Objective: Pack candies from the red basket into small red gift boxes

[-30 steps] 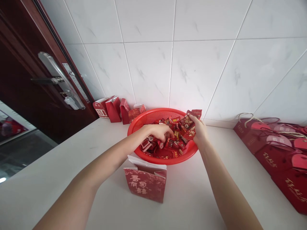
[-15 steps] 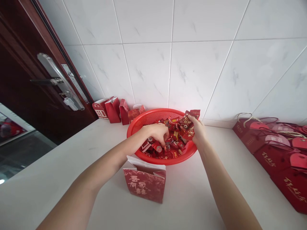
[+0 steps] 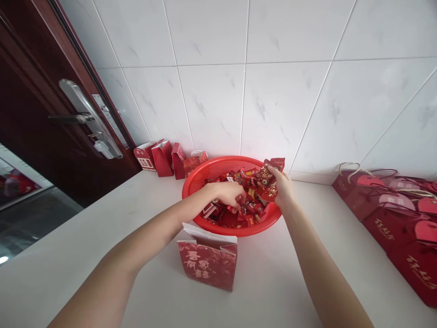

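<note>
A red plastic basket point(image 3: 235, 231) by the wall holds many wrapped candies point(image 3: 251, 193), mostly red with some yellow. My left hand point(image 3: 232, 195) reaches down inside it, fingers curled around a red-wrapped candy that shows only in part. Over the basket's right rim, my right hand point(image 3: 282, 184) is closed on several red candy packets point(image 3: 268, 173) with gold print; how many is hidden by overlap. In front of the basket stands a red paper gift box point(image 3: 208, 266) with white lettering, its top flaps up and apart.
Several small red boxes point(image 3: 163, 157) stand along the wall at the left. Rows of dark red gift bags point(image 3: 382, 228) with rope handles fill the right side. A dark door with a metal handle point(image 3: 90, 118) is at the far left. White tabletop point(image 3: 143, 218) surrounds the basket.
My left hand has moved slightly right among the candies and its fingers have closed around a red one. The right hand keeps its packets in about the same spot.
</note>
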Demonstrator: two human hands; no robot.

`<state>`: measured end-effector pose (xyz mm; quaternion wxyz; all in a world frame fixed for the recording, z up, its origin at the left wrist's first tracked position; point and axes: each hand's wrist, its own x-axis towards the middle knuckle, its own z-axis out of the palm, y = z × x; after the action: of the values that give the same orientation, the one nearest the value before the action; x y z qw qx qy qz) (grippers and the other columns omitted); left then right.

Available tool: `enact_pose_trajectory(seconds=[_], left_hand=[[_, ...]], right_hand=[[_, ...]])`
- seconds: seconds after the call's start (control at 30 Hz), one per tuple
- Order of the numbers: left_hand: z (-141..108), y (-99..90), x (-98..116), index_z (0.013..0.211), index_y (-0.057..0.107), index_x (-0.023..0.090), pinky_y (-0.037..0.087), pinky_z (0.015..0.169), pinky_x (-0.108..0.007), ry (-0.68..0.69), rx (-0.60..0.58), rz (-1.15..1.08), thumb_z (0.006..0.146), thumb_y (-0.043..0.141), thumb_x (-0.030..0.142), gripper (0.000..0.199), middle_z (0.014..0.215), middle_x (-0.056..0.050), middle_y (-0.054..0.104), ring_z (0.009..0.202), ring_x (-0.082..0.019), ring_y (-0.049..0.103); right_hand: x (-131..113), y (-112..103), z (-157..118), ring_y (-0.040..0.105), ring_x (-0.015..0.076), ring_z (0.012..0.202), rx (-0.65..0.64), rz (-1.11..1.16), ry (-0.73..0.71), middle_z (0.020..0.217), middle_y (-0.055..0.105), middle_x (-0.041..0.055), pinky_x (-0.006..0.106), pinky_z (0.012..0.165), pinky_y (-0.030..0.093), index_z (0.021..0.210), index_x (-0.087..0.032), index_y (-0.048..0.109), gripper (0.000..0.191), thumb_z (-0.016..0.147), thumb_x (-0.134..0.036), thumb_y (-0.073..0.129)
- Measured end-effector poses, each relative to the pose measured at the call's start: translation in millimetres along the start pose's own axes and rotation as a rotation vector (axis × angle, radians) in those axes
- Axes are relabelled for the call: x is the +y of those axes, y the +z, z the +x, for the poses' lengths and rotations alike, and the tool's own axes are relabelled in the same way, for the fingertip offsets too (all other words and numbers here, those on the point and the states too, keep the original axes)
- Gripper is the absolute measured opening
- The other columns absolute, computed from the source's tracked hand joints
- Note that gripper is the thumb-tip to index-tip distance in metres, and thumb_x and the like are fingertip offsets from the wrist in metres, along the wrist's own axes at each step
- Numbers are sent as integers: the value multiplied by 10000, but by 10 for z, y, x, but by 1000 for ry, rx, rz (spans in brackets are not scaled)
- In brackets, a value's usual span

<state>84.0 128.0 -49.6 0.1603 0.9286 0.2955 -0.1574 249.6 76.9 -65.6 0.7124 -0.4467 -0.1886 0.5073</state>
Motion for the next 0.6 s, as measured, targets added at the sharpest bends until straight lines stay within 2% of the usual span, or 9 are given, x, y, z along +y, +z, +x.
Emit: enact_pose_trajectory(seconds=[0.13, 0.3, 0.47, 0.6], left_hand=[[10, -14, 3, 1124, 779, 218, 472, 776, -252, 98, 210, -84, 883, 621, 196, 289, 927, -25, 805, 834, -190, 713], [49, 6, -32, 1100, 788, 209, 487, 871, -271, 168, 517, -190, 917, 610, 179, 257, 1111, -62, 784, 1004, -222, 714], [91, 28, -126, 1068, 788, 186, 518, 839, -301, 175, 740, -222, 952, 588, 231, 236, 989, -66, 757, 888, -207, 690], [102, 39, -154, 1086, 789, 183, 526, 881, -315, 203, 856, -280, 982, 550, 237, 265, 977, -65, 753, 923, -203, 691]], right_hand=[[18, -13, 24, 703, 160, 588, -21, -9, -6, 649, 734, 2, 227, 518, 610, 755, -183, 659, 95, 826, -172, 721], [35, -34, 53, 695, 170, 557, -19, -24, -7, 641, 734, -1, 240, 502, 596, 748, -197, 656, 105, 804, -186, 743], [27, -27, 43, 701, 164, 572, -36, -15, -18, 637, 733, 1, 236, 529, 605, 722, -201, 637, 131, 816, -164, 721], [12, -17, 23, 710, 172, 595, -54, -15, -20, 646, 735, 1, 237, 528, 606, 729, -200, 647, 119, 800, -163, 735]])
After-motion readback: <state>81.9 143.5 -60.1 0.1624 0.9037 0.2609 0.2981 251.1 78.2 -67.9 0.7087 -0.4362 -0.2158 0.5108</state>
